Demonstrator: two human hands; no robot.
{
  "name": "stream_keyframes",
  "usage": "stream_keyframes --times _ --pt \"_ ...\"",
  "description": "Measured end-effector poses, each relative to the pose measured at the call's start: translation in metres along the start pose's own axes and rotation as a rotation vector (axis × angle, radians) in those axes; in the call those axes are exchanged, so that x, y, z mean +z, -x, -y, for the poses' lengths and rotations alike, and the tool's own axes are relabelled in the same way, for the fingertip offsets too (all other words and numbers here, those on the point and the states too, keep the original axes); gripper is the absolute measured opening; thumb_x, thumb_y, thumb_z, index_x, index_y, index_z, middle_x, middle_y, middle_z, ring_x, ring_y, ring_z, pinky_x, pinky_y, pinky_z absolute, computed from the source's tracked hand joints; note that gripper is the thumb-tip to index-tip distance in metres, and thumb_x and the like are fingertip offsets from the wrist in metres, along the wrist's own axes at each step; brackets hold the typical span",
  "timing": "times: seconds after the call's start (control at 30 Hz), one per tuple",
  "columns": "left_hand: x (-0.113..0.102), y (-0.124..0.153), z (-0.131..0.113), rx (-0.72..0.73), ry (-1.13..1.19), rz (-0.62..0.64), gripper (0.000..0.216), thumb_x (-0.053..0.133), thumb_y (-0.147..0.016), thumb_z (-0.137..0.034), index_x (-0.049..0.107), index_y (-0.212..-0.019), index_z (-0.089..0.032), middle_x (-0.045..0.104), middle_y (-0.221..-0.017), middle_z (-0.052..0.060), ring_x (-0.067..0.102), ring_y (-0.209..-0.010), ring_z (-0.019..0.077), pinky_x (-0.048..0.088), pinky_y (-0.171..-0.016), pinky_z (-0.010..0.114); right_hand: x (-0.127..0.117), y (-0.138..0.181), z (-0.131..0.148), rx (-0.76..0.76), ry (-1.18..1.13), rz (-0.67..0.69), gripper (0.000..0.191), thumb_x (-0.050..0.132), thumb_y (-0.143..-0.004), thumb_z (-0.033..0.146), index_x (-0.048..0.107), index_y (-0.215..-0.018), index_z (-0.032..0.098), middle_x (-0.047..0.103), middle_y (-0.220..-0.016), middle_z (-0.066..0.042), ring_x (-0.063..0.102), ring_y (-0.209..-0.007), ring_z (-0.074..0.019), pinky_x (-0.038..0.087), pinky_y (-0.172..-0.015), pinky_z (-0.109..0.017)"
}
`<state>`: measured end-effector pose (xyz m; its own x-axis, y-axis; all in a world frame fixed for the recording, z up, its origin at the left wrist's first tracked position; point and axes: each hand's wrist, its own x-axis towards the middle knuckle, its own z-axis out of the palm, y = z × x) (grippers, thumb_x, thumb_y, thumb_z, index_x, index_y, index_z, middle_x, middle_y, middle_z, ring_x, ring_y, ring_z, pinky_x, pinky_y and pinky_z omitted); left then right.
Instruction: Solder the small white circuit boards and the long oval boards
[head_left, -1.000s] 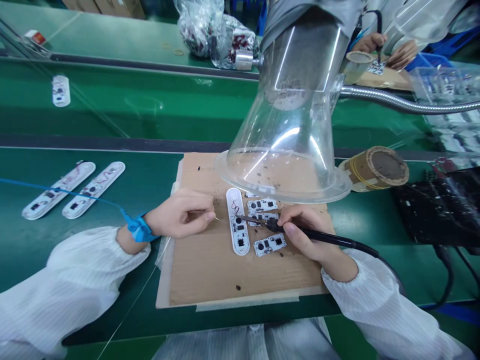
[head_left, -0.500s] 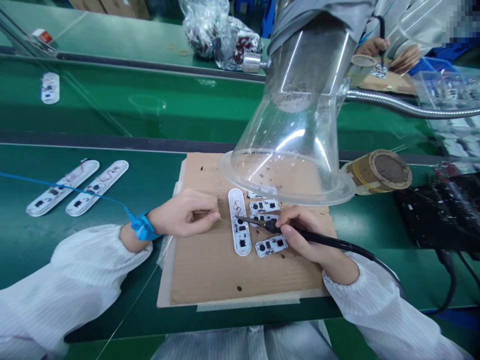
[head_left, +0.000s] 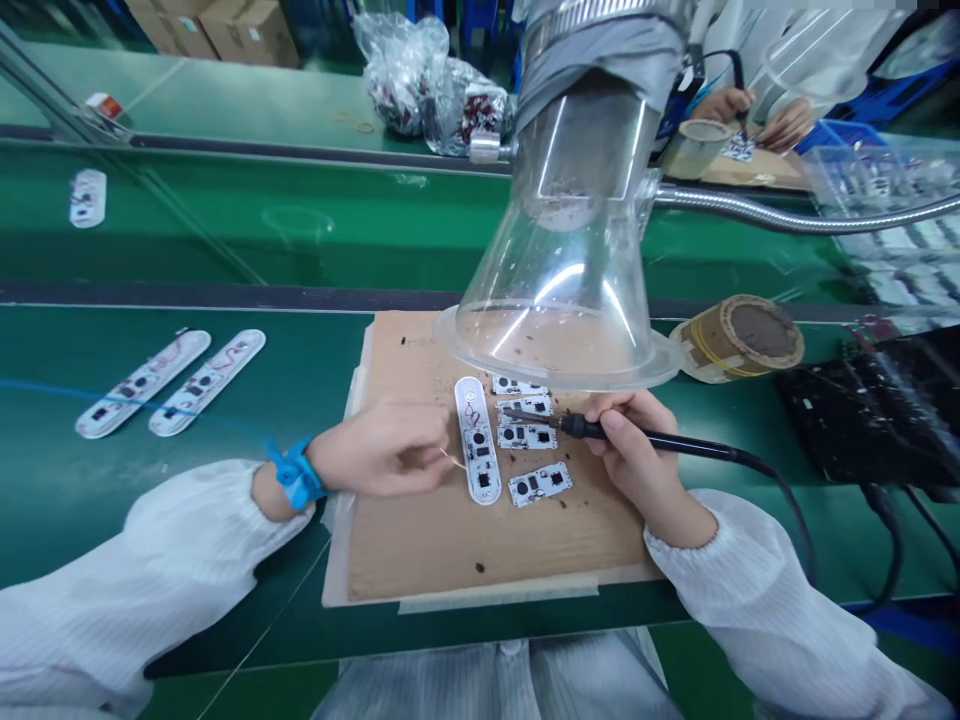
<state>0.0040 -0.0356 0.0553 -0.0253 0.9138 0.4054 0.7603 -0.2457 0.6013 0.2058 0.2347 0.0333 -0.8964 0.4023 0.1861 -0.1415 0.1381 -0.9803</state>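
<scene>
A long white oval housing with a circuit board [head_left: 478,453] lies on a cardboard mat [head_left: 450,540]. My left hand [head_left: 386,450] is closed, pinching a thin solder wire [head_left: 452,459] whose tip sits just left of the housing. My right hand [head_left: 634,455] grips a black soldering iron [head_left: 600,430] like a pen; its tip hovers over the small loose circuit boards [head_left: 526,436] to the right of the housing. A blue wrist strap [head_left: 294,475] circles my left wrist.
A clear fume-extraction funnel [head_left: 570,270] hangs over the mat's far side. A tape roll [head_left: 739,338] and a black tray [head_left: 877,410] lie right. Two more white housings [head_left: 171,383] rest on the left. Another person's hands [head_left: 757,110] work at the far bench.
My right hand has lifted the iron tip off the housing and pulled it right, over the small boards. My left hand with the wire has shifted slightly down and right.
</scene>
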Motion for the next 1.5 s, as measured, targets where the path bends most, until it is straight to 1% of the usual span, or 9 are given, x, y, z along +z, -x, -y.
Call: stream_keyframes --times 0.1,0.2,0.37,0.47,0.53,0.67,1.0,1.23,1.5 --pt "0.016 -0.002 -0.014 0.141 -0.183 0.095 0.019 0.056 -0.113 -0.026 0.060 -0.096 -0.021 0.076 -0.095 0.000 0.065 -0.071 0.0119 0.047 -0.060 0.027 0.002 -0.003 -0.004 -0.007 -0.030 -0.089 0.024 0.071 -0.107 0.046 0.070 -0.093 0.027 0.061 -0.073 0.003 0.051 -0.057 -0.0138 0.040 -0.053 -0.028" --pt "0.030 -0.002 -0.021 0.193 -0.310 0.215 0.014 0.054 -0.116 -0.030 0.064 -0.119 -0.020 0.078 -0.127 0.004 0.071 -0.078 0.0144 0.050 -0.060 0.031 0.003 -0.008 -0.006 -0.021 -0.008 -0.178 0.027 0.070 -0.106 0.050 0.066 -0.092 0.027 0.058 -0.071 0.003 0.048 -0.056 -0.0142 0.039 -0.052 -0.028" --pt "0.027 0.002 -0.001 0.174 -0.383 0.249 0.017 0.055 -0.116 -0.032 0.067 -0.118 -0.021 0.081 -0.120 0.003 0.072 -0.075 0.0159 0.054 -0.064 0.031 -0.001 -0.015 -0.005 -0.062 0.001 -0.329 0.027 0.067 -0.107 0.049 0.062 -0.092 0.027 0.054 -0.069 0.004 0.047 -0.055 -0.0151 0.037 -0.053 -0.029" --pt "-0.002 0.002 0.043 -0.052 -0.391 0.193 0.020 0.056 -0.114 -0.037 0.073 -0.116 -0.026 0.079 -0.125 0.001 0.076 -0.090 0.0179 0.058 -0.072 0.028 -0.006 -0.019 -0.004 -0.076 -0.027 -0.398 0.022 0.067 -0.108 0.045 0.065 -0.095 0.027 0.057 -0.069 0.003 0.050 -0.057 -0.0156 0.038 -0.054 -0.029" --pt "-0.031 -0.001 0.077 -0.277 -0.420 0.024 0.023 0.058 -0.111 -0.040 0.075 -0.121 -0.028 0.077 -0.129 0.004 0.076 -0.103 0.0210 0.062 -0.080 0.029 -0.009 -0.021 -0.002 -0.087 -0.040 -0.429 0.022 0.068 -0.107 0.044 0.066 -0.095 0.026 0.058 -0.069 0.003 0.051 -0.057 -0.0156 0.039 -0.054 -0.029" --pt "-0.070 -0.001 0.118 -0.403 -0.499 -0.178 0.030 0.049 -0.112 -0.037 0.073 -0.117 -0.021 0.072 -0.138 0.013 0.072 -0.123 0.0272 0.063 -0.099 0.039 -0.010 -0.022 0.006 -0.127 -0.058 -0.455 0.026 0.070 -0.106 0.050 0.066 -0.095 0.026 0.056 -0.065 0.004 0.051 -0.056 -0.0153 0.040 -0.054 -0.028" --pt "-0.059 0.029 0.128 -0.512 -0.533 -0.312 0.022 0.055 -0.111 -0.032 0.073 -0.112 -0.018 0.075 -0.112 0.010 0.071 -0.088 0.0193 0.063 -0.082 0.035 -0.006 -0.023 0.012 -0.209 0.055 -0.424 0.040 0.065 -0.106 0.063 0.065 -0.096 0.024 0.054 -0.066 0.004 0.048 -0.054 -0.0154 0.038 -0.051 -0.028" --pt "-0.059 0.033 0.138 -0.577 -0.540 -0.370 0.026 0.070 -0.109 -0.038 0.072 -0.121 -0.015 0.074 -0.121 0.009 0.074 -0.106 0.0229 0.065 -0.094 0.043 -0.006 -0.033 -0.003 -0.253 0.294 -0.403 0.028 0.059 -0.107 0.051 0.066 -0.103 0.024 0.073 -0.095 -0.004 0.069 -0.087 -0.0231 0.053 -0.078 -0.034" --pt "-0.057 0.039 0.135 -0.612 -0.568 -0.384 0.030 0.072 -0.108 -0.037 0.072 -0.129 -0.016 0.071 -0.135 0.012 0.070 -0.123 0.0280 0.061 -0.107 0.052 -0.028 -0.037 -0.005 -0.265 0.412 -0.444 0.026 0.058 -0.100 0.049 0.065 -0.094 0.025 0.073 -0.086 -0.005 0.068 -0.082 -0.0253 0.051 -0.077 -0.036"
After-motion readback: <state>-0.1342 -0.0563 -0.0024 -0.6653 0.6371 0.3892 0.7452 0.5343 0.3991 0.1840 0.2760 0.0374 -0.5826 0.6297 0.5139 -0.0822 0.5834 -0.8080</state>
